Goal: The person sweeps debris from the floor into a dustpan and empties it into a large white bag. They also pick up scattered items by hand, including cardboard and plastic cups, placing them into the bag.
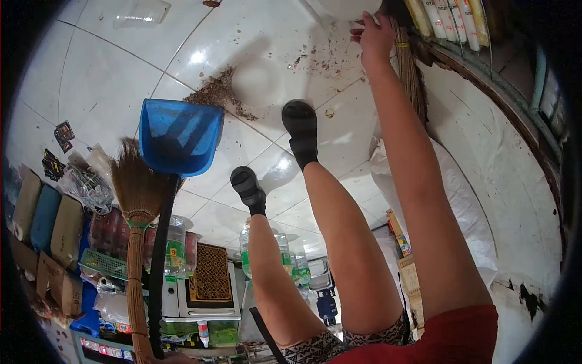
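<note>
Blue dustpan sits at nine o'clock beside the broom. Right hand, fingers spread, touches a white tub at one o'clock. Left hand is out of sight.

Clear plastic cup on tiled floor

Open tiled floor lies beyond the blue dustpan; the dirt pile and a crowded shelf hem the right hand.

Right hand touching white container; blue dustpan beside broom.
</note>
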